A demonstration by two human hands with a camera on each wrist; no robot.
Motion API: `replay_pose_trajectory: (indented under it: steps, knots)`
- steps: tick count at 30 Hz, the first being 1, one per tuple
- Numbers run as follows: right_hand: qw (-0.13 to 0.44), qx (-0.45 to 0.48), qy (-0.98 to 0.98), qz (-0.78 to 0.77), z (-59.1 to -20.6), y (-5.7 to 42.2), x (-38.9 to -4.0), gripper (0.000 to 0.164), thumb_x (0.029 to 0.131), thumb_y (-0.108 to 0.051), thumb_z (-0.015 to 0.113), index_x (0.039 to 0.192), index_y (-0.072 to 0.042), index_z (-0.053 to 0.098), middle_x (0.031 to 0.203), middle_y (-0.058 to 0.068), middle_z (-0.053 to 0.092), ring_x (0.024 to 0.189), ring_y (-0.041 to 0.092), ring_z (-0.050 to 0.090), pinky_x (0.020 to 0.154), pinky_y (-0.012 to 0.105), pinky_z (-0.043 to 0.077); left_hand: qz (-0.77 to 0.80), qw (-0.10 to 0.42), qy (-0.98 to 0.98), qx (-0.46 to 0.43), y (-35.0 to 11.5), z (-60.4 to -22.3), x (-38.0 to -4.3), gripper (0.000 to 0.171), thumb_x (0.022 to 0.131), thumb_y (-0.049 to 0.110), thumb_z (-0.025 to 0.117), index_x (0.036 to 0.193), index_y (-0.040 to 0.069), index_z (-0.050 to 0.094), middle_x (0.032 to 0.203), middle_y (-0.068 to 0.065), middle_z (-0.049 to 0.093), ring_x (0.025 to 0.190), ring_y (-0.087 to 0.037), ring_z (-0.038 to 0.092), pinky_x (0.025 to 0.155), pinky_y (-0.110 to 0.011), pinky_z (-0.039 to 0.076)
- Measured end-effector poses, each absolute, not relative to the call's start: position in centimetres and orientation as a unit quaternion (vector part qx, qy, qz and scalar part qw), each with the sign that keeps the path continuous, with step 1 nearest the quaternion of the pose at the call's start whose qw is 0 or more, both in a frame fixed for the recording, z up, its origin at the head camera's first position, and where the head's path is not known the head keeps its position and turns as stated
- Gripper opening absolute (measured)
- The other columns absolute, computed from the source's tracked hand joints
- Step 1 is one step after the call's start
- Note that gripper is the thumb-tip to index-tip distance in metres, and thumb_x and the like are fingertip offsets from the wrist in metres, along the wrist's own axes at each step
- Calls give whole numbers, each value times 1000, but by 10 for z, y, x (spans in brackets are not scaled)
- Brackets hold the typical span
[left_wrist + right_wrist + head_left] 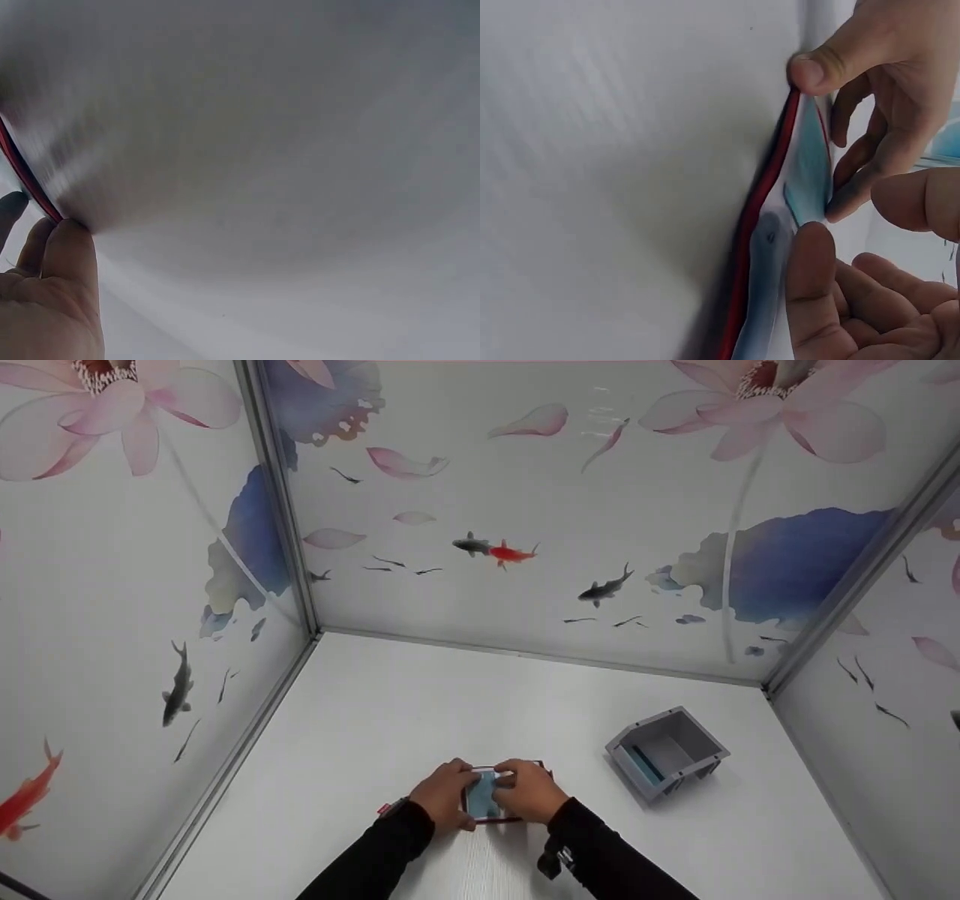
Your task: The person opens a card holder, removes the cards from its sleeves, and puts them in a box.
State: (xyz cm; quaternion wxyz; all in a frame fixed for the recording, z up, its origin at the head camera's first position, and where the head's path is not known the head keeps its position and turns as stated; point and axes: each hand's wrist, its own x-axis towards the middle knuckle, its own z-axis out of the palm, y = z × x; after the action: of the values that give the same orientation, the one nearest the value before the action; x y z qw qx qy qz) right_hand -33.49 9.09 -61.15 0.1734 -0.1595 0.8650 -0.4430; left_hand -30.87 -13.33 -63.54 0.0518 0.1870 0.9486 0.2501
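A flat, red-edged rectangular case (pixel 472 820) lies on the white table, with a light blue sheet (pixel 482 799) on its upper face. My left hand (pixel 446 793) grips the case's left end, thumb on the near edge and fingers over the far side. In the right wrist view, the left thumb (pixel 810 73) rests on a corner of the red edge. My right hand (pixel 529 793) is over the right half, hiding much of it. Its thumb (pixel 812 255) touches the side of the case beside a translucent bluish strip (pixel 763 277); the forefinger (pixel 907 199) stands apart from the thumb.
A grey plastic bin (pixel 667 750) stands on the table to the right, with a blue flat piece (pixel 643 763) at its left side. Printed panels (pixel 540 510) with flowers and fish wall in the white table (pixel 375 697) at left, back and right.
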Motion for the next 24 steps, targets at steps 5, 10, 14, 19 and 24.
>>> replay_pose_trajectory:
  steps: [5, 10, 14, 19, 24]
  knots:
    - [240, -58, 796, -552, -613, 93, -340, 65, 102, -19, 74, 159, 7, 56, 144, 26, 73, 118, 32, 78, 91, 41, 67, 247, 52, 949, 188, -133, -636, -309, 81, 85, 26, 104, 155, 8, 68, 151, -8, 66, 137, -26, 63, 114, -43, 58]
    - [276, -2, 748, -603, -614, 96, -345, 68, 105, -18, 71, 163, 10, 51, 135, 24, 75, 103, 22, 76, 82, 32, 65, 253, 49, 947, 190, -134, -636, -310, 82, 83, 26, 105, 154, 10, 67, 148, -6, 67, 134, -24, 64, 114, -43, 58]
    - [283, -3, 743, -606, -614, 94, -345, 61, 107, -16, 69, 160, 12, 55, 125, 18, 77, 86, 16, 70, 73, 27, 61, 252, 43, 946, 198, -136, -637, -310, 82, 82, 25, 105, 153, 10, 67, 146, -6, 67, 132, -24, 64, 112, -42, 59]
    - [278, -3, 761, -587, -612, 88, -343, 48, 105, -15, 69, 147, 9, 67, 114, 11, 74, 79, 15, 66, 67, 27, 57, 254, 45, 946, 197, -136, -637, -310, 82, 83, 25, 105, 153, 10, 66, 146, -7, 67, 132, -24, 64, 111, -43, 59]
    - [257, -9, 796, -548, -609, 83, -340, 45, 101, -14, 71, 141, 6, 69, 101, 8, 73, 70, 14, 63, 59, 25, 52, 263, 46, 943, 196, -136, -637, -310, 83, 82, 23, 105, 154, 10, 66, 146, -6, 67, 132, -24, 64, 112, -42, 59]
